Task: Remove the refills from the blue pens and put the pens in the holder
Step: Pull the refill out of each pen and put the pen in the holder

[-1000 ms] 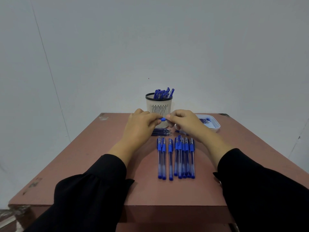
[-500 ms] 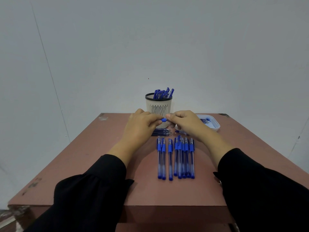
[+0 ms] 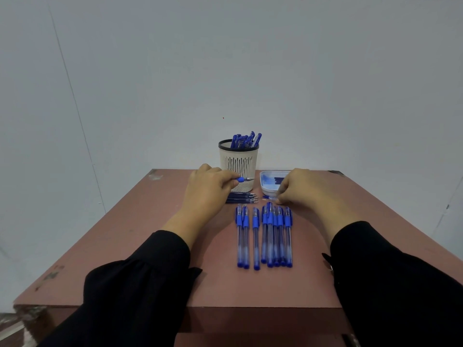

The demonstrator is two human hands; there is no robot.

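My left hand grips a blue pen whose tip end sticks out to the right, in front of the white slotted holder that has several blue pens standing in it. My right hand is lowered to the table just in front of the white tray, fingertips pinching a small part there; what it is I cannot make out. Several capped blue pens lie in a row on the table. A few loose refills lie beside my left hand.
The brown table stands against a plain white wall. Its front edge is near my sleeves. The tray holds small blue parts. Bare tabletop stretches to the left and right of the pen row.
My hands have parted. The right hand moved right and down to the table by the tray, while the left hand stayed by the holder and kept the pen.
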